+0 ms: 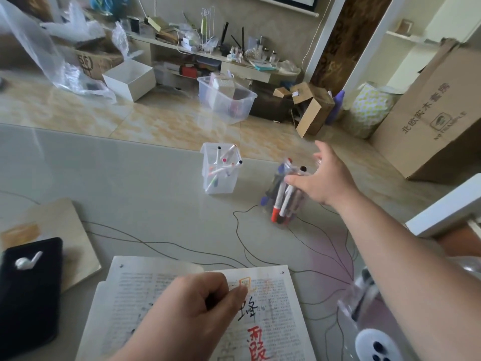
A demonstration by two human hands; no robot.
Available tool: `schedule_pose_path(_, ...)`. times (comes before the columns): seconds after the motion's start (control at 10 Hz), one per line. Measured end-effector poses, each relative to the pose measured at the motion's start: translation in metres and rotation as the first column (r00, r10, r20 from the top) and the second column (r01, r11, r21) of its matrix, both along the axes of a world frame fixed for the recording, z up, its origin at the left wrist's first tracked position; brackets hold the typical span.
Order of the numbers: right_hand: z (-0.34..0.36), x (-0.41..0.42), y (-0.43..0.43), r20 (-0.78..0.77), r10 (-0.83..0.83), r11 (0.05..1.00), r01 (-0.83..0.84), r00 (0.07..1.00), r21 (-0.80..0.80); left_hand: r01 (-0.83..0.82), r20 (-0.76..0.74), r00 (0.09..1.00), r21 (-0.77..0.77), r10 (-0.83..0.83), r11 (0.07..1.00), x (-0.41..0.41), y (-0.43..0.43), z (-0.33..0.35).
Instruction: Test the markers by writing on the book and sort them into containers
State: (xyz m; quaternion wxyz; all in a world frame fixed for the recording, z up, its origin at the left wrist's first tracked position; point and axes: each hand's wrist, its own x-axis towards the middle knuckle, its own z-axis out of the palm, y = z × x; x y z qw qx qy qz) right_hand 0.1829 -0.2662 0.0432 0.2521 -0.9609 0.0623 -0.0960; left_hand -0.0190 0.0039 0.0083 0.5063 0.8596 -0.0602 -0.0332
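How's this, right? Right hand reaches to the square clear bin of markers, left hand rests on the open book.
Wrong bin. The head view shows the right hand at the round clear container of markers; the square bin stands apart to its left, untouched. The left hand does rest on the open book.

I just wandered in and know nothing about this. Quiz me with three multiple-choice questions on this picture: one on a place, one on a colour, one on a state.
1. Where is the right hand? A) flat on the bare table B) over the round container of markers C) inside a white box
2. What colour are the big characters lowest on the book? A) green B) blue C) red
3. How does the book lie? A) open B) shut C) standing on edge
Answers: 1 B, its spread fingers are above that container; 2 C, red strokes below black ones; 3 A, printed pages face up under the left hand.
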Motion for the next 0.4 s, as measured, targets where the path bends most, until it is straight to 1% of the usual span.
schedule_pose_path(0.1, 0.003, -0.005, 0.0, -0.011, 0.015, 0.999, -0.016, 1.0, -0.049, 0.016, 0.021, 1.0, -0.006, -0.016, 1.0, -0.001, 0.0, 0.0)
schedule_pose_path(0.2, 0.004, -0.008, 0.001, -0.018, 0.026, 0.996, -0.028, 0.999, -0.081, -0.001, -0.011, 1.0, -0.002, 0.001, 1.0, -0.001, -0.001, 0.0)
schedule_pose_path(0.3, 0.003, -0.009, 0.0, -0.018, 0.032, 0.998, -0.033, 0.999, -0.061, 0.008, -0.123, 0.992, 0.075, 0.001, 0.997, 0.0, -0.001, -0.003)
schedule_pose_path(0.4, -0.001, -0.016, 0.0, 0.035, 0.007, 0.999, -0.006, 0.999, -0.035, 0.058, -0.178, 0.984, 0.294, -0.005, 0.954, -0.003, -0.002, -0.004)
